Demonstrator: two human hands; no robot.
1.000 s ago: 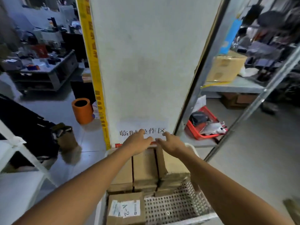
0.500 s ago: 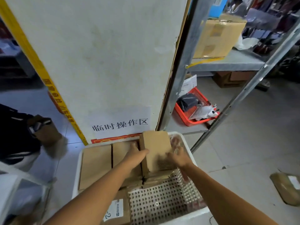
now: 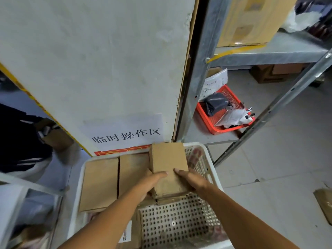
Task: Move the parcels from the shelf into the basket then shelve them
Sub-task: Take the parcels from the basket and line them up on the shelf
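Lifting: both hands raise one brown cardboard parcel [image 3: 168,165] above the white perforated basket [image 3: 201,180], at about 6 o'clock in the view.
Left hand: the left hand [image 3: 150,183] grips the parcel's near left edge, fingers curled over the top face, so the box cannot slide sideways.
Right hand: the right hand [image 3: 190,179] clasps the near right edge the same way; two hands balance a box held only at one end.
Parcel pose: its far end tips up over the basket's back rim, near end low between the hands, probably to clear the neighbours.
Other parcels: two flat parcels [image 3: 100,184] lie side by side at 9 o'clock of the held one, packed edge to edge to save room; a labelled one [image 3: 128,234] sits at 7 o'clock, partly behind the left forearm.
Basket floor: bare holed plastic shows at 6 o'clock, beneath the arms.
Shelf: the metal shelf [image 3: 265,54] stands at 1 o'clock, well apart, carrying a large carton [image 3: 251,20]; a red tray [image 3: 224,129] rests on its lower level.
Sign: a paper notice [image 3: 125,131] is stuck on the white pillar at 12 o'clock.
Stage: judged as shelving, with the parcel leaving the basket.
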